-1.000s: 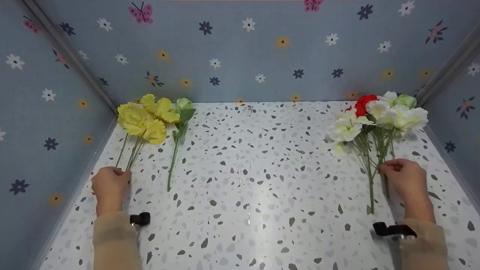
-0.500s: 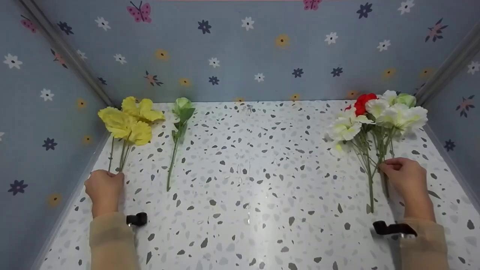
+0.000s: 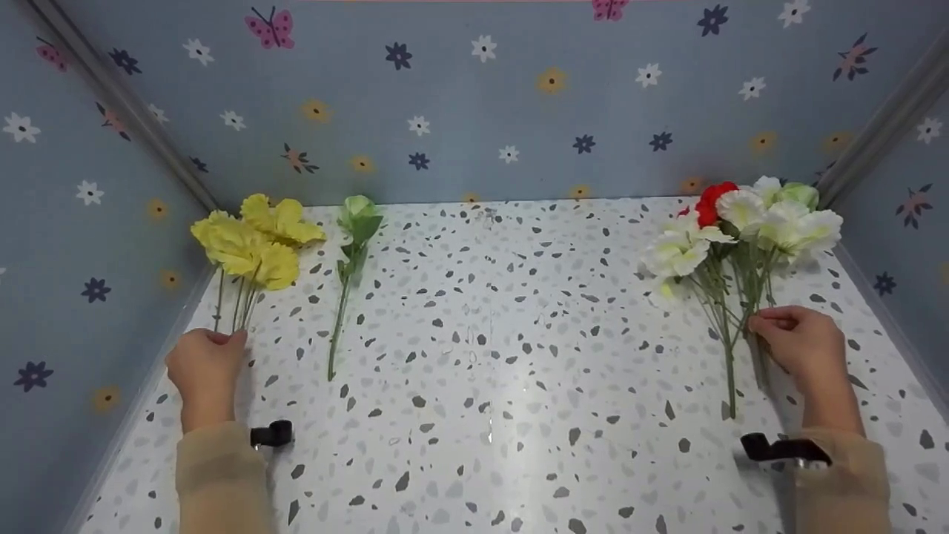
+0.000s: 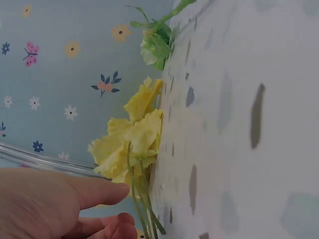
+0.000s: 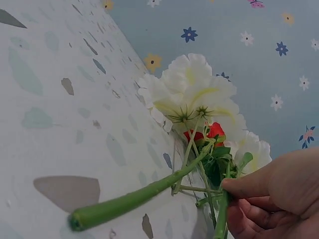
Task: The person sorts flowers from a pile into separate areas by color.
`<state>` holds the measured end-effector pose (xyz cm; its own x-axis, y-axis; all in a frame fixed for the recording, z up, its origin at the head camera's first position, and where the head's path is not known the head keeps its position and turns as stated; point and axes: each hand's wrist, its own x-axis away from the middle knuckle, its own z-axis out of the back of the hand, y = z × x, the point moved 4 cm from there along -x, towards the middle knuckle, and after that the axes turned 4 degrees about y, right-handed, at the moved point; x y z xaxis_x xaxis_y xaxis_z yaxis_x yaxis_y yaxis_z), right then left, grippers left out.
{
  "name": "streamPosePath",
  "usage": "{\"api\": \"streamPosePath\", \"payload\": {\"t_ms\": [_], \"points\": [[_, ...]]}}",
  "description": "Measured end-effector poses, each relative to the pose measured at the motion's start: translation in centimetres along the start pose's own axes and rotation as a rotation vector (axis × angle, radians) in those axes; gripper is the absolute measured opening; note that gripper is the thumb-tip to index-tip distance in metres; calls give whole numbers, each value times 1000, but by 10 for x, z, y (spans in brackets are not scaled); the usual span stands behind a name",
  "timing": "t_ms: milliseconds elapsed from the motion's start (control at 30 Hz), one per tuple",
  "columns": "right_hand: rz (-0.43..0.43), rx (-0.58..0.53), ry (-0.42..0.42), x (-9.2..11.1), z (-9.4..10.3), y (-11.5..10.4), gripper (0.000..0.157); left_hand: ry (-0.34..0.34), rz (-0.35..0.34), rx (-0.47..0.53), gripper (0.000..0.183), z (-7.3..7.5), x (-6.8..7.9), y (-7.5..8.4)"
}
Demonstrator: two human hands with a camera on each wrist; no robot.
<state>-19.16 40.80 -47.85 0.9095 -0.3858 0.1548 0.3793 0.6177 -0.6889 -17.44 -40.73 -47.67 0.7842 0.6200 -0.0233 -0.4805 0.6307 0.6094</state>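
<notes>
Yellow artificial flowers lie in a bunch at the back left, their thin stems running down beside my left hand. In the left wrist view the thumb and fingertips are parted, with the stems just past them. At the right, white flowers, a red flower and a pale green bud lie together. My right hand pinches a green flower stem between thumb and fingers. Beside it, a thicker branching stem lies outside the grip.
A single pale green flower lies right of the yellow bunch, its stem toward me. The speckled white tabletop is bounded by a patterned blue back panel and side panels. Dark wrist-camera mounts stick out from the sleeves.
The yellow bunch moved left toward the side panel with my left hand and now lies still; that hand's fingers have loosened from the stems. My right hand has hardly moved.
</notes>
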Motion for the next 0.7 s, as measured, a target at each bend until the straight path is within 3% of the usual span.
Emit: {"api": "streamPosePath", "payload": {"t_ms": [233,367,567,700], "points": [[-12,-122,17,5,9,-8,51,-18,-85,74,45,-1,19,45],[-43,-230,12,8,15,-12,42,-49,-119,137,43,-7,31,67],[-114,-525,-2,10,20,-15,32,-113,-173,191,41,-20,43,87],[-148,-594,6,12,23,-16,30,-126,-205,213,39,-23,48,94]]}}
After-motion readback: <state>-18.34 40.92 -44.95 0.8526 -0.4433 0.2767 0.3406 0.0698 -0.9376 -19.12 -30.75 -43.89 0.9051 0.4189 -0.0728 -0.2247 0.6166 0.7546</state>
